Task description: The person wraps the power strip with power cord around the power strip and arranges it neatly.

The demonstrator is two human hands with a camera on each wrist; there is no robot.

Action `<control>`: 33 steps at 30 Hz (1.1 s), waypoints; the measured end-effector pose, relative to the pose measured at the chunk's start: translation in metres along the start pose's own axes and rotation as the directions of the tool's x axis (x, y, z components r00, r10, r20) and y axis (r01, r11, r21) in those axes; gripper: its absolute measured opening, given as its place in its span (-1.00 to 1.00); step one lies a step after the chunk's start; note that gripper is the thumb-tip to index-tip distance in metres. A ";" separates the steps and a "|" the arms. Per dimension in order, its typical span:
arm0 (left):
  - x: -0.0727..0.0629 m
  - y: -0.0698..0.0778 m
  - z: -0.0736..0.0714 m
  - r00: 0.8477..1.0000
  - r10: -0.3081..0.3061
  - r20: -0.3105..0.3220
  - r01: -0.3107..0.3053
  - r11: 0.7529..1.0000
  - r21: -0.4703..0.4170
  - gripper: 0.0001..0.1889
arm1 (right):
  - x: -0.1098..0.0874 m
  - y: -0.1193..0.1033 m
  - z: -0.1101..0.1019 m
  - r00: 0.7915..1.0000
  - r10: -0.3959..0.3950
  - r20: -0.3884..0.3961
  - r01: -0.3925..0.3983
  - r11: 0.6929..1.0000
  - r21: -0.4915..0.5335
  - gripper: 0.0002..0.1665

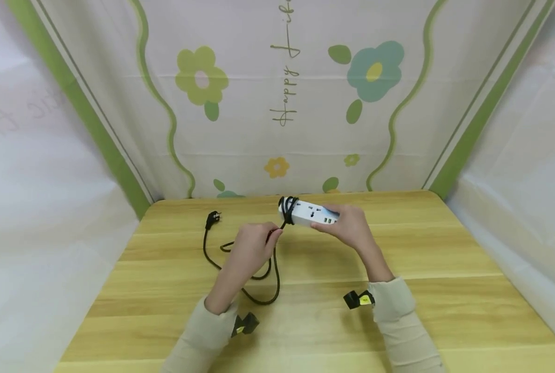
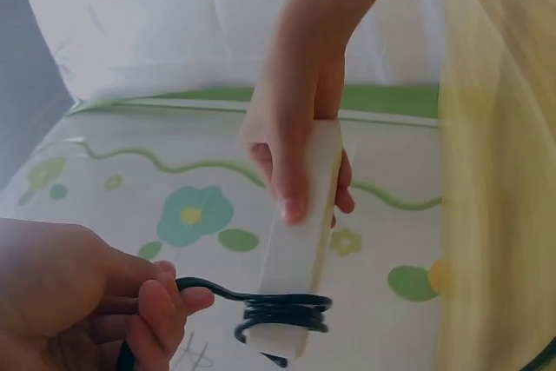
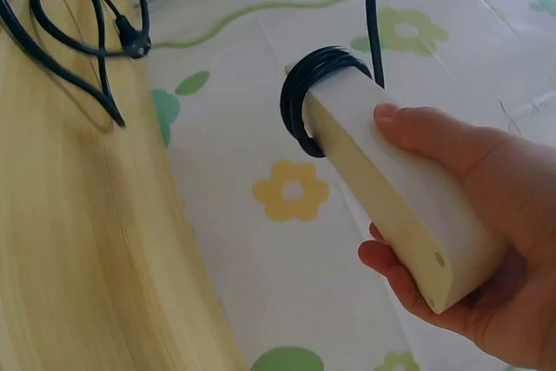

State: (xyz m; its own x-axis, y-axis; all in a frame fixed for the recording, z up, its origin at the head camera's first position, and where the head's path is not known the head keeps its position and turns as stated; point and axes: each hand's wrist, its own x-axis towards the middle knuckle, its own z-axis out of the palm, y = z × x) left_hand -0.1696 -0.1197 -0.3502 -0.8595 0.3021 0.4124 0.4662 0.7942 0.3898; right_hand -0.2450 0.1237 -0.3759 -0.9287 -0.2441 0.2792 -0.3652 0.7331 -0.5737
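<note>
My right hand grips a white power strip by its right end, holding it above the far part of the table. Sockets and USB ports show on its face in the head view. Several turns of black power cord are wound round the strip's other end. Close to those turns, my left hand pinches the cord between thumb and fingers, drawn out to the side in the left wrist view. The remaining cord lies in loose loops on the table, ending in a black plug at the left.
The wooden table ends at a white curtain printed with flowers, with white fabric walls on both sides. Small black cameras are strapped at both wrists, under beige sleeves.
</note>
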 end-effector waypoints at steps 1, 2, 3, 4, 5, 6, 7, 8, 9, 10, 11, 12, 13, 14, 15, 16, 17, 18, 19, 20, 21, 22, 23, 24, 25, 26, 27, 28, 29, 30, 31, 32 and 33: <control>0.001 0.000 0.002 1.000 0.007 0.004 -0.007 1.000 -0.009 -0.80 | 0.001 0.003 -0.001 1.000 0.008 -0.012 -0.008 1.000 0.011 -0.22; 0.001 0.001 0.003 1.000 0.014 0.005 -0.014 1.000 -0.017 -0.80 | 0.002 0.006 -0.002 1.000 0.014 -0.021 -0.014 1.000 0.026 -0.22; 0.002 0.000 0.005 1.000 0.019 0.002 -0.019 0.999 -0.033 -0.80 | 0.003 0.009 -0.003 0.999 0.021 -0.027 -0.020 0.999 0.037 -0.21; 0.002 0.000 0.007 1.000 0.023 0.003 -0.023 0.998 -0.056 -0.81 | 0.004 0.010 -0.002 0.999 0.022 -0.039 -0.020 0.999 0.050 -0.22; 0.002 0.000 0.009 1.000 0.026 0.004 -0.026 0.996 -0.082 -0.82 | 0.004 0.012 -0.002 0.999 0.026 -0.045 -0.023 0.998 0.063 -0.21; 0.002 0.000 0.011 0.999 0.030 0.011 -0.029 0.994 -0.104 -0.82 | 0.005 0.013 -0.001 0.998 0.031 -0.051 -0.027 0.997 0.075 -0.21; 0.002 0.000 0.012 0.999 0.039 0.020 -0.036 0.992 -0.117 -0.82 | 0.005 0.013 -0.001 0.998 0.039 -0.054 -0.034 0.995 0.093 -0.20; 0.001 0.001 0.015 0.998 0.044 0.037 -0.039 0.991 -0.129 -0.82 | 0.006 0.013 -0.001 0.997 0.050 -0.056 -0.044 0.993 0.112 -0.20; 0.001 0.002 0.017 0.997 0.053 0.057 -0.045 0.990 -0.131 -0.81 | 0.006 0.014 -0.002 0.996 0.061 -0.058 -0.053 0.990 0.130 -0.20; 0.001 0.003 0.021 0.995 0.064 0.078 -0.054 0.990 -0.128 -0.80 | 0.006 0.014 -0.002 0.996 0.072 -0.060 -0.063 0.988 0.144 -0.20; 0.000 0.003 0.024 0.993 0.073 0.097 -0.062 0.991 -0.118 -0.78 | 0.006 0.014 -0.003 0.995 0.085 -0.061 -0.075 0.985 0.157 -0.20; 0.000 0.003 0.028 0.991 0.082 0.109 -0.071 0.992 -0.103 -0.77 | 0.006 0.015 -0.004 0.993 0.099 -0.062 -0.087 0.981 0.174 -0.20; 0.001 0.003 0.031 0.990 0.086 0.115 -0.076 0.993 -0.088 -0.76 | 0.006 0.016 -0.005 0.992 0.113 -0.063 -0.099 0.976 0.193 -0.21; 0.001 0.001 0.035 0.990 0.078 0.119 -0.069 0.994 -0.081 -0.74 | 0.006 0.017 -0.006 0.990 0.124 -0.063 -0.109 0.973 0.204 -0.20; 0.002 -0.001 0.038 0.990 0.077 0.115 -0.068 0.995 -0.077 -0.73 | 0.006 0.018 -0.007 0.989 0.135 -0.061 -0.119 0.969 0.215 -0.20; 0.003 -0.004 0.040 0.991 0.069 0.114 -0.059 0.994 -0.088 -0.73 | 0.006 0.019 -0.008 0.987 0.148 -0.059 -0.131 0.965 0.225 -0.20; 0.004 -0.007 0.042 0.991 0.056 0.118 -0.042 0.992 -0.115 -0.74 | 0.006 0.020 -0.009 0.985 0.162 -0.056 -0.144 0.960 0.242 -0.20; 0.005 -0.011 0.044 0.991 0.045 0.123 -0.026 0.987 -0.156 -0.75 | 0.006 0.021 -0.009 0.983 0.175 -0.052 -0.156 0.953 0.259 -0.20; 0.006 -0.015 0.046 0.990 0.035 0.134 -0.005 0.977 -0.212 -0.75 | 0.006 0.021 -0.010 0.981 0.190 -0.046 -0.171 0.946 0.275 -0.20; 0.007 -0.020 0.048 0.989 0.030 0.146 0.011 0.962 -0.273 -0.75 | 0.006 0.022 -0.010 0.978 0.205 -0.039 -0.185 0.939 0.289 -0.19; 0.008 -0.024 0.049 0.987 0.029 0.159 0.027 0.939 -0.342 -0.75 | 0.006 0.022 -0.011 0.976 0.218 -0.030 -0.198 0.931 0.308 -0.19; 0.009 -0.028 0.050 0.985 0.028 0.172 0.045 0.913 -0.406 -0.74 | 0.006 0.022 -0.012 0.973 0.229 -0.020 -0.210 0.921 0.328 -0.19; 0.010 -0.032 0.050 0.983 0.029 0.183 0.061 0.882 -0.468 -0.73 | 0.006 0.021 -0.012 0.971 0.239 -0.010 -0.220 0.912 0.345 -0.20; 0.011 -0.036 0.051 0.980 0.035 0.194 0.072 0.853 -0.517 -0.72 | 0.006 0.020 -0.013 0.969 0.246 -0.002 -0.228 0.903 0.364 -0.20; 0.011 -0.039 0.051 0.978 0.040 0.204 0.083 0.827 -0.557 -0.71 | 0.006 0.019 -0.013 0.968 0.251 0.006 -0.234 0.894 0.383 -0.20; 0.012 -0.043 0.051 0.976 0.048 0.215 0.091 0.802 -0.590 -0.70 | 0.006 0.017 -0.014 0.967 0.254 0.013 -0.238 0.883 0.404 -0.21; 0.012 -0.046 0.051 0.972 0.053 0.227 0.101 0.780 -0.617 -0.69 | 0.006 0.016 -0.014 0.966 0.257 0.023 -0.242 0.872 0.424 -0.22; 0.013 -0.048 0.052 0.968 0.061 0.242 0.110 0.764 -0.636 -0.68 | 0.006 0.016 -0.015 0.965 0.261 0.029 -0.246 0.860 0.446 -0.24; 0.013 -0.050 0.052 0.964 0.068 0.259 0.126 0.740 -0.661 -0.67 | 0.006 0.015 -0.015 0.964 0.265 0.035 -0.250 0.847 0.468 -0.25; 0.013 -0.052 0.052 0.958 0.071 0.278 0.144 0.719 -0.680 -0.67 | 0.006 0.014 -0.015 0.962 0.269 0.043 -0.254 0.833 0.491 -0.27; 0.013 -0.054 0.053 0.954 0.076 0.291 0.158 0.699 -0.698 -0.67 | 0.006 0.014 -0.015 0.963 0.265 0.055 -0.255 0.818 0.516 -0.28; 0.013 -0.055 0.053 0.949 0.078 0.307 0.175 0.677 -0.715 -0.67 | 0.007 0.014 -0.015 0.962 0.263 0.069 -0.258 0.798 0.544 -0.29; 0.013 -0.056 0.053 0.944 0.078 0.321 0.191 0.665 -0.723 -0.67 | 0.007 0.013 -0.014 0.962 0.259 0.081 -0.259 0.782 0.566 -0.30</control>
State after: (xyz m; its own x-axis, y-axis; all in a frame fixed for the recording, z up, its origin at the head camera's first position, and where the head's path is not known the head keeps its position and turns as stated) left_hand -0.2181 -0.1322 -0.4102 -0.8424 0.5160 0.1556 0.2974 0.2043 0.9326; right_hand -0.2553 0.1410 -0.3705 -0.9937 -0.0964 0.0576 -0.0824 0.2772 -0.9573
